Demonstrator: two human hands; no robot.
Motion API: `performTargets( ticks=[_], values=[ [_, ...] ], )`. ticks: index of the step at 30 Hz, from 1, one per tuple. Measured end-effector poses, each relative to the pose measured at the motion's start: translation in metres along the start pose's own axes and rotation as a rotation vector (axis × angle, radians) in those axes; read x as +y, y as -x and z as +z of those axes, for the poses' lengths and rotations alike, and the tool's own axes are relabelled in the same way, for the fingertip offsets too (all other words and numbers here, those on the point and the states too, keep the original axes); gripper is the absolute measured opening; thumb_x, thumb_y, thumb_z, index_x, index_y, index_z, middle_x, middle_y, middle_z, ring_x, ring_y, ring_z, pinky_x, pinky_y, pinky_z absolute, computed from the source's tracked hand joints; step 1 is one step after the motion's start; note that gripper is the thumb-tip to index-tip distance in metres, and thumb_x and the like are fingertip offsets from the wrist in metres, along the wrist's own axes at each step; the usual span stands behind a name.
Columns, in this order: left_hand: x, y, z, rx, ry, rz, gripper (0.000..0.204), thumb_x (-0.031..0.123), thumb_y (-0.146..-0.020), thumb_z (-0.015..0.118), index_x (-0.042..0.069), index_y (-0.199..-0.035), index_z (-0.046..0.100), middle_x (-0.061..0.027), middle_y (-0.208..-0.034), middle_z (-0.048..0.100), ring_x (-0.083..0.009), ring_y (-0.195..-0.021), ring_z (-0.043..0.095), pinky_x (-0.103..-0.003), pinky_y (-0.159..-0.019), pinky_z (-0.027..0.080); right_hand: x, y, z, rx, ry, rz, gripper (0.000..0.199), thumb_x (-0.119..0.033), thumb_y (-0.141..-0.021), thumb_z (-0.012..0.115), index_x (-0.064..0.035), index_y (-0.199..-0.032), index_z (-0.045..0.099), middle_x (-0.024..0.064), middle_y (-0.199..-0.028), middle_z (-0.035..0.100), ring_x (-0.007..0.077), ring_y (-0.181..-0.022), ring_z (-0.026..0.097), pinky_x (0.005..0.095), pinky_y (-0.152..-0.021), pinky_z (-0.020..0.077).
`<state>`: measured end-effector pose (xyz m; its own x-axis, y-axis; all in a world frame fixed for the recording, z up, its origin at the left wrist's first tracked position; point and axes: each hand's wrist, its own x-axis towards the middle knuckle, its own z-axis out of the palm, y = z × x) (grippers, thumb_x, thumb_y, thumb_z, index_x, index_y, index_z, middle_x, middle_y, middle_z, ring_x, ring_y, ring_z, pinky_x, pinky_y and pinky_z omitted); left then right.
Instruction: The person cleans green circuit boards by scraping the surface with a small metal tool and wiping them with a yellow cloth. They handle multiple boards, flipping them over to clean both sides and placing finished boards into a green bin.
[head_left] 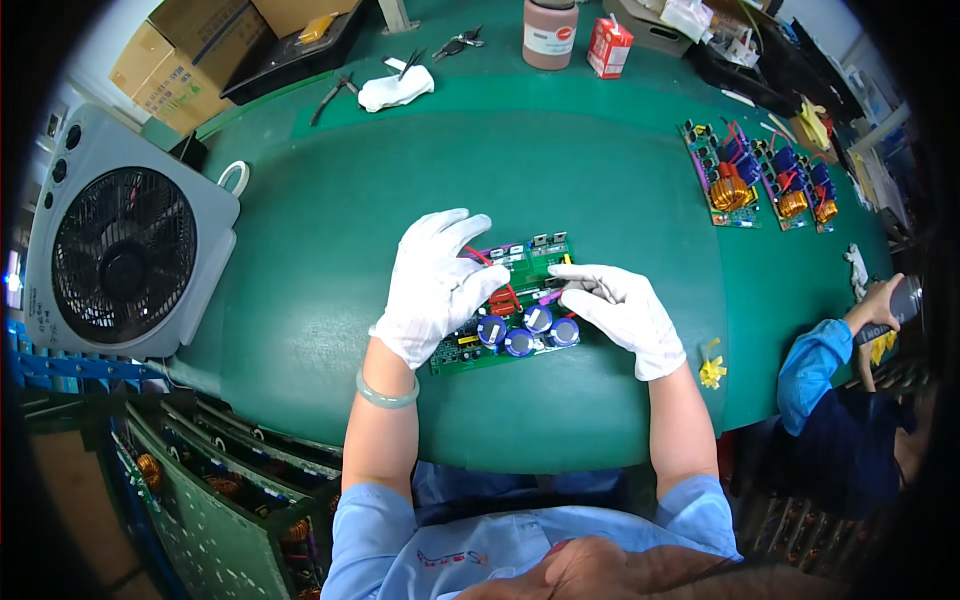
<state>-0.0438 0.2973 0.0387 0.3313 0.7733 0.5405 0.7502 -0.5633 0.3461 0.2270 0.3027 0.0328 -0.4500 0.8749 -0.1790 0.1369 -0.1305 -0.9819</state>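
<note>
A green circuit board lies on the green work mat in front of me, with several blue-topped cylindrical capacitors, red parts and red wires. My left hand, in a white glove, is over the board's left side. Its fingers are apart, with thumb and forefinger on either side of a red wire; whether they touch it is unclear. The white-gloved right hand reaches over the board's right edge. Its fingers are curled and its thumb and forefinger come close together near small parts; what lies between them is too small to name.
A grey box fan stands at left. Assembled boards lie at far right. Pliers, a white cloth, a jar and a red-and-white box sit at the back. A co-worker's hand holds a dark cylinder.
</note>
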Motion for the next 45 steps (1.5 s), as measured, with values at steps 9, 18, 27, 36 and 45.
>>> performTargets(
  ticks=[9, 18, 27, 36, 45],
  values=[
    [0.014, -0.007, 0.002, -0.133, -0.159, -0.054, 0.039, 0.043, -0.087, 0.065, 0.011, -0.106, 0.077, -0.0178, -0.143, 0.05, -0.0388, -0.131, 0.045, -0.05, -0.113, 0.03, -0.007, -0.006, -0.009, -0.127, -0.076, 0.088, 0.031, -0.015, -0.093, 0.068, -0.0016, -0.121, 0.068, -0.001, -0.087, 0.065, 0.0033, -0.081, 0.056, 0.0217, -0.073, 0.0478],
    [0.027, 0.0, -0.004, 0.16, 0.335, -0.078, 0.032, 0.018, -0.075, 0.08, 0.017, -0.108, 0.078, -0.0262, -0.157, 0.029, -0.0436, -0.14, 0.036, -0.048, -0.113, 0.032, 0.003, -0.003, -0.035, -0.312, -0.415, 0.191, 0.031, -0.027, -0.09, 0.07, -0.002, -0.109, 0.072, -0.0009, -0.086, 0.061, 0.0011, -0.056, 0.038, 0.018, -0.047, 0.024],
    [0.027, 0.013, -0.023, -0.03, 1.07, -0.195, 0.019, 0.01, -0.086, 0.071, 0.0, -0.103, 0.074, -0.0146, -0.097, 0.074, -0.0291, -0.105, 0.066, -0.04, -0.099, 0.049, 0.034, -0.011, -0.042, -0.441, -0.684, 0.043, 0.031, -0.026, -0.094, 0.064, 0.0026, -0.106, 0.065, 0.0069, -0.092, 0.062, 0.0033, -0.057, 0.038, 0.0184, -0.046, 0.0265],
    [0.022, 0.003, -0.03, 0.118, 0.252, -0.011, 0.034, -0.003, -0.072, 0.068, 0.006, -0.105, 0.076, 0.0006, -0.074, 0.066, -0.0175, -0.073, 0.059, -0.032, -0.074, 0.048, 0.028, -0.008, -0.041, -0.371, -0.577, 0.045, 0.033, -0.026, -0.098, 0.06, 0.0068, -0.105, 0.062, 0.005, -0.082, 0.053, 0.0055, -0.057, 0.036, 0.0193, -0.047, 0.0274],
    [0.01, 0.015, -0.026, 0.109, 0.547, -0.213, 0.019, 0.01, -0.095, 0.064, 0.0, -0.109, 0.072, -0.0096, -0.101, 0.069, -0.0176, -0.088, 0.064, -0.031, -0.082, 0.052, 0.009, -0.009, -0.031, -0.003, -0.38, 0.012, 0.032, -0.026, -0.099, 0.06, 0.0031, -0.112, 0.065, 0.0033, -0.09, 0.064, 0.0016, -0.049, 0.035, 0.0187, -0.043, 0.0244]
  ],
)
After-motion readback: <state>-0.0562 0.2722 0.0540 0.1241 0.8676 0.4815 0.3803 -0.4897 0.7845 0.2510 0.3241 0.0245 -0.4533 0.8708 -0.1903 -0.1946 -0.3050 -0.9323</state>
